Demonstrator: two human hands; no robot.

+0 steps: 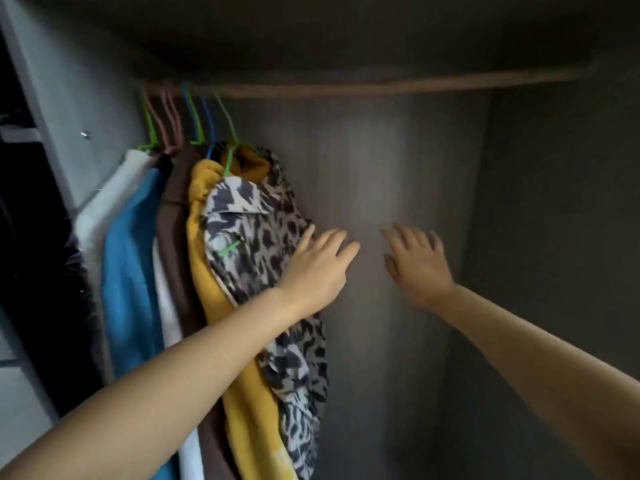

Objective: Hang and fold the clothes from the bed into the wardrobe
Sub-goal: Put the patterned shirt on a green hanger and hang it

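Inside the wardrobe, several garments hang at the left end of the wooden rail on coloured hangers: a white one, a blue one, a brown one, a yellow one and, rightmost, a leopard-print shirt on a green hanger. My left hand lies with straight fingers against the right side of the leopard-print shirt. My right hand hovers open in front of the wardrobe's back panel, holding nothing. The bed is out of view.
The right part of the rail carries no hangers. The grey back panel and the right side wall enclose the space. The wardrobe's left wall stands beside a dark opening at the far left.
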